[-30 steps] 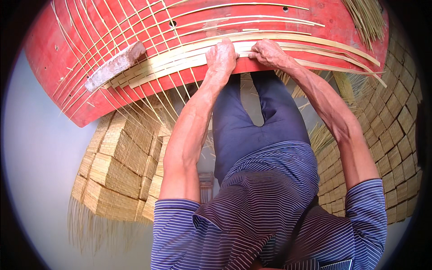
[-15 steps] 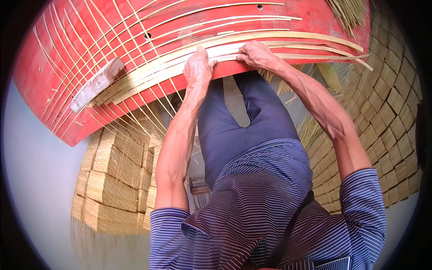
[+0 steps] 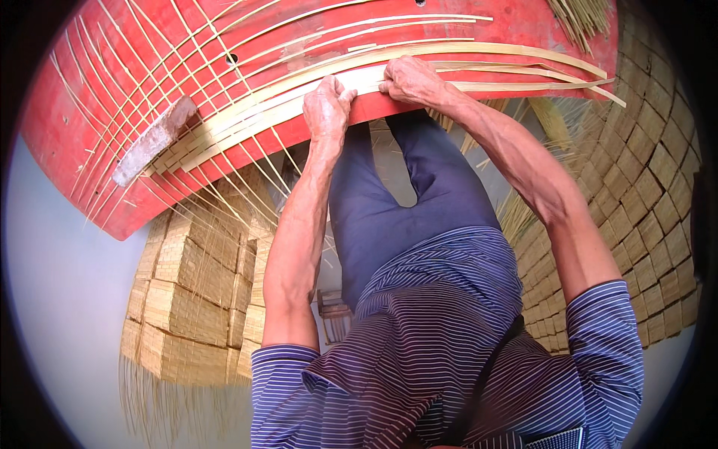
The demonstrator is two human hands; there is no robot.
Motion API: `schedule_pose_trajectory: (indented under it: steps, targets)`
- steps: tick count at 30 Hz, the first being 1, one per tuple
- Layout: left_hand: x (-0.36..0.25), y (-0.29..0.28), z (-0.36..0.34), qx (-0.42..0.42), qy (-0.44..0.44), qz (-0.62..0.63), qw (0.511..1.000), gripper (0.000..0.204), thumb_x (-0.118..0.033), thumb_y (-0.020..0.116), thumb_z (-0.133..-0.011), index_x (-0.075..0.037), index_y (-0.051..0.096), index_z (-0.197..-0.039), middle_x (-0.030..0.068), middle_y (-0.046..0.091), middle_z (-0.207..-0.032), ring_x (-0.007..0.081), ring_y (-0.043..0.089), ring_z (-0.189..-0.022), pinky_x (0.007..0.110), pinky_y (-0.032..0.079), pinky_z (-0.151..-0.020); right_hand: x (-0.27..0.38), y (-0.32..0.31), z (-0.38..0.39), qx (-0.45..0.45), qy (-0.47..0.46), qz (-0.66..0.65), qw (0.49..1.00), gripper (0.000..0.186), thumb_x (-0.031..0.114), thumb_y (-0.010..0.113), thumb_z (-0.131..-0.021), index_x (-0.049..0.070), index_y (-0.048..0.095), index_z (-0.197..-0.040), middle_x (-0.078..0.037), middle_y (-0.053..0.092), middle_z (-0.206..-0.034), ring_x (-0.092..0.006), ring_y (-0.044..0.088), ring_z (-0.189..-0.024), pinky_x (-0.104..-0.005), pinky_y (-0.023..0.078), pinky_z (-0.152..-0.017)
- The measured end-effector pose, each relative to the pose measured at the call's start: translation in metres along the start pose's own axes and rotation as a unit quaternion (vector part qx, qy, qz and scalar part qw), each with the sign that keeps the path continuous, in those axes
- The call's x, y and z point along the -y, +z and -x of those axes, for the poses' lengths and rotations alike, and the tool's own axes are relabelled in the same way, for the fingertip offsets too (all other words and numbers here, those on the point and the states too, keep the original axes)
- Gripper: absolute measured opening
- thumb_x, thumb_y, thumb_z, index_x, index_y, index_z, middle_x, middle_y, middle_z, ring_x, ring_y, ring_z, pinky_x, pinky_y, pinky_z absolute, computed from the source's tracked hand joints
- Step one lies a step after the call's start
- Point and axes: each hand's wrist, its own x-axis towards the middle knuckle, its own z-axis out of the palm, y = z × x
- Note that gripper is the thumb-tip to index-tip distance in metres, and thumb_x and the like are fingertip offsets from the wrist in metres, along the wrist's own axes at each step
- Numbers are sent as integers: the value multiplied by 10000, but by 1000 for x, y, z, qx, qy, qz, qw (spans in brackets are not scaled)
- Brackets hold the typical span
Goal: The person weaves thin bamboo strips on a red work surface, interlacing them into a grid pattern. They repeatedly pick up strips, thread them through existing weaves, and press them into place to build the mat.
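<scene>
Pale bamboo strips (image 3: 254,112) run lengthwise along the near edge of a red board (image 3: 419,31). Thin cross strips weave through them at the left, forming an open lattice. My left hand (image 3: 327,108) is closed on the wide strips near the middle, thumb pointing right. Just to its right, my right hand (image 3: 413,79) is closed on the same strips, whose loose ends fan out past the board's right edge. On the woven left end lies a rough, stone-like bar (image 3: 155,141). How many strips each hand grips is hidden by the fingers.
A bundle of thin strips (image 3: 580,21) lies at the board's far right. Stacked woven bamboo pieces (image 3: 196,299) stand on the floor at left, beside a small wooden stool (image 3: 333,310). More woven pieces (image 3: 636,202) are piled at right. Holes (image 3: 232,59) pierce the board.
My right hand has slid slightly left along the strips, closer to my left hand. My left hand stays nearly in place. The view has shifted a little.
</scene>
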Motion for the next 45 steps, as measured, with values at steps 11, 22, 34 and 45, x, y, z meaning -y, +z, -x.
schedule_pose_trajectory:
  steps: [11,22,34,45]
  targets:
    - [-2,0,1,0,6,-13,1000,256,-178,794,-778,-9,607,-728,165,628,-638,304,635,-622,422,486,-633,-1,0,-2,4,-3,0,1000,263,241,620,-776,8,695,-872,-242,692,-896,-419,675,-893,-507,538,-771]
    - [-4,-1,-2,35,-12,-16,999,251,-145,804,-769,-6,606,-837,185,658,-730,384,661,-738,471,504,-689,-7,10,-6,-37,-30,9,999,245,213,616,-758,-4,673,-856,-229,681,-842,-404,674,-875,-467,549,-745]
    - [9,8,3,-33,60,-23,997,233,-109,771,-785,-11,565,-829,178,631,-702,393,643,-707,468,486,-636,47,-1,-19,174,119,-281,936,271,89,497,-875,-67,664,-729,-157,670,-616,-230,645,-474,-347,521,-402]
    - [3,6,3,7,-237,376,896,469,-328,500,-988,-6,589,-657,66,586,-591,156,544,-525,375,426,-507,92,16,-14,58,213,-352,909,189,99,634,-807,-43,663,-685,-148,655,-584,-201,643,-463,-339,526,-431]
